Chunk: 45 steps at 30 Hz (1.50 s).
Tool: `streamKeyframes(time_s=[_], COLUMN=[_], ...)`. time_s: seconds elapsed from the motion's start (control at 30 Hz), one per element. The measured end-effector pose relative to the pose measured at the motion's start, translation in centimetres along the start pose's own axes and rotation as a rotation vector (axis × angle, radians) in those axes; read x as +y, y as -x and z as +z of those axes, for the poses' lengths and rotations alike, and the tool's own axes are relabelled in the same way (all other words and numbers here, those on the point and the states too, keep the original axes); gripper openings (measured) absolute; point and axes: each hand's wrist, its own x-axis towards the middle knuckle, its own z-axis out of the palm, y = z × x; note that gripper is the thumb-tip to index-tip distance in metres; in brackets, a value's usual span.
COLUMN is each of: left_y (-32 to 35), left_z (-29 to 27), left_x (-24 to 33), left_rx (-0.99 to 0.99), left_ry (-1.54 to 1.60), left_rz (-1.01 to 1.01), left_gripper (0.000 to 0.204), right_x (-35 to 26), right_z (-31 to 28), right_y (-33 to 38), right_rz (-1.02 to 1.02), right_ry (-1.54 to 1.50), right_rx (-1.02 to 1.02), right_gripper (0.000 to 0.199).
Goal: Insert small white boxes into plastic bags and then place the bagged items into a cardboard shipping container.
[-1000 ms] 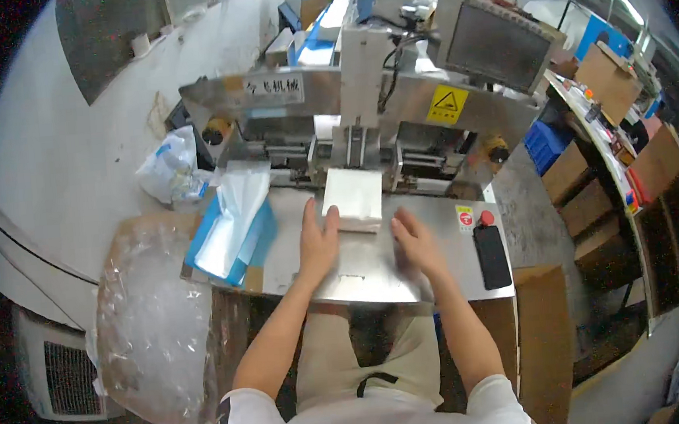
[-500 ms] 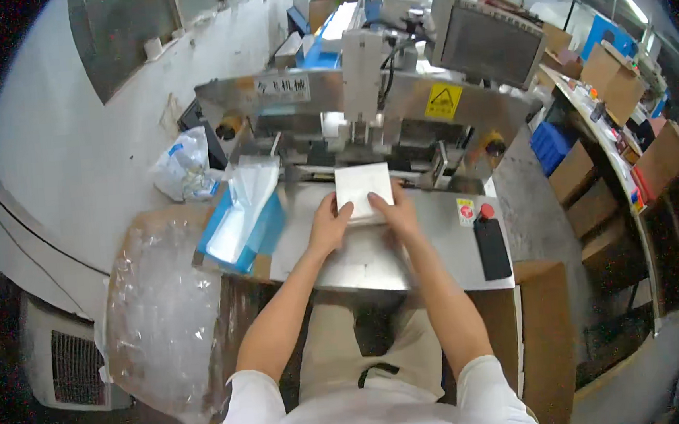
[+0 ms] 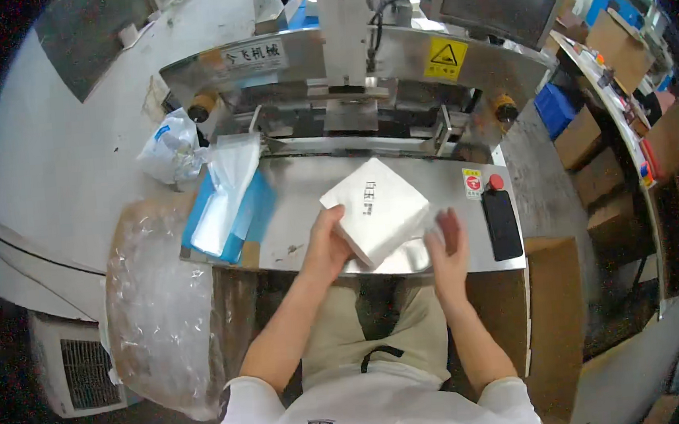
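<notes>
A thick white square pack with dark print on its top face is held above the steel worktop. It is turned corner-on and tilted. My left hand grips its left edge, thumb on top and fingers underneath. Just right of the pack, my right hand is off it with fingers raised and apart, slightly blurred. Whether the pack is paper or wrapped film I cannot tell.
Behind the worktop stands a metal machine with a screen. At left, a blue box carries clear plastic bags beside a plastic-lined carton. At right lie a black phone and red button.
The pack has come away from the machine toward me and turned corner-on, its printed face now showing. My right hand has let go and moved right. The view has tilted down.
</notes>
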Motion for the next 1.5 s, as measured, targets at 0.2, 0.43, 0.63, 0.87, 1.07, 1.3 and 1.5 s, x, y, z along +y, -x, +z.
streamKeyframes(time_s=[0.2,0.43,0.63,0.87,1.07,1.3,1.5], left_y=[0.0,-10.1,-21.3,-22.9,-15.3,-2.2,5.6], left_z=[5.3,0.4,-5.2,-8.9,-5.6,-1.5,8.4], left_x=[-6.2,-0.6,4.6,7.7,6.2,8.0,-8.8], left_rx=[-0.117,-0.031,0.071,-0.008,0.058,0.147,-0.245], left_ry=[-0.408,-1.692,-2.090,-1.815,-1.559,-1.403,-1.183], left_rz=[0.349,0.299,-0.051,0.272,0.505,0.670,0.089], left_gripper=[0.069,0.055,0.067,0.049,0.032,0.020,0.027], right_x=[0.4,-1.4,-3.0,-9.5,-3.5,2.4,-1.7], right_z=[-1.1,-13.9,-27.7,-36.6,-47.6,-53.0,-31.8], right_y=[2.6,1.5,7.2,13.1,21.3,28.1,16.1], right_rz=[0.329,0.248,0.176,0.283,1.435,1.101,0.336], right_ry=[-0.728,-0.347,0.064,1.171,1.257,0.124,-0.483], right_rx=[0.009,0.310,0.545,0.443,-0.476,0.602,0.717], right_gripper=[0.063,0.056,0.055,0.072,0.070,0.057,0.047])
